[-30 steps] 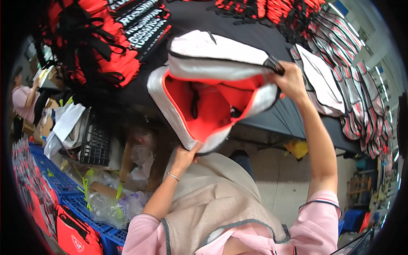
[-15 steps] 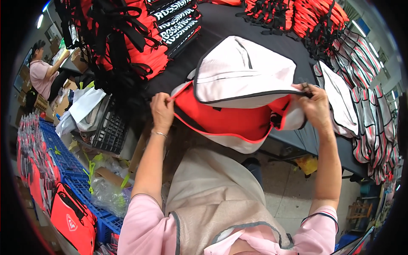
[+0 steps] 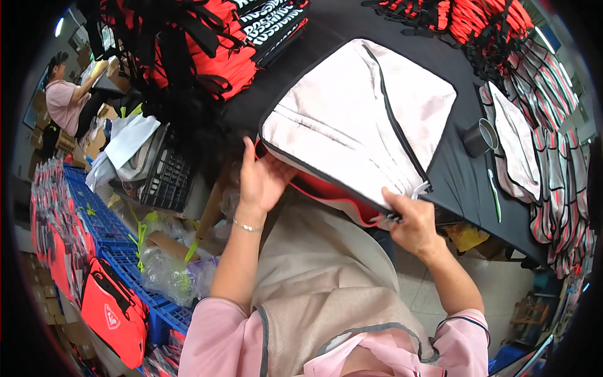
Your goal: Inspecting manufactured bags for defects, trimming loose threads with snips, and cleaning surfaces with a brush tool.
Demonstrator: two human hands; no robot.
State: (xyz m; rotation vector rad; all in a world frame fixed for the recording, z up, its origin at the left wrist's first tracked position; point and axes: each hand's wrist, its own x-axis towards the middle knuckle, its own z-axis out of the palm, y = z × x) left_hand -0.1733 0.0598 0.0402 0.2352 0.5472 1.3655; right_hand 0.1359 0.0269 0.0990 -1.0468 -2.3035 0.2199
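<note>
A white bag [image 3: 326, 107] with black piping, a dark zip line across its panel and a red lining lies over the near edge of the black-covered table. Its white panel is laid down over the opening, and a strip of red lining shows along the near side. My left hand [image 3: 264, 179] is palm up at the bag's left corner, thumb stretched out, with its fingertips partly hidden beneath the panel. At the near right corner, by the end of the zip, my right hand [image 3: 411, 220] is closed on the bag's edge.
Stacked red and black bags [image 3: 201, 50] stand at the far left, and more red bundles [image 3: 490, 22] at the far right. On the table's right are a dark cup [image 3: 480, 137], a green-and-white pen-like tool [image 3: 495, 195] and white pieces [image 3: 515, 144]. Blue crates [image 3: 107, 232] stand left; a person [image 3: 66, 100] sits beyond.
The white panel has come down over the red opening and lies flatter. My left hand has let go of the rim and turned palm up; my right hand has moved nearer and left.
</note>
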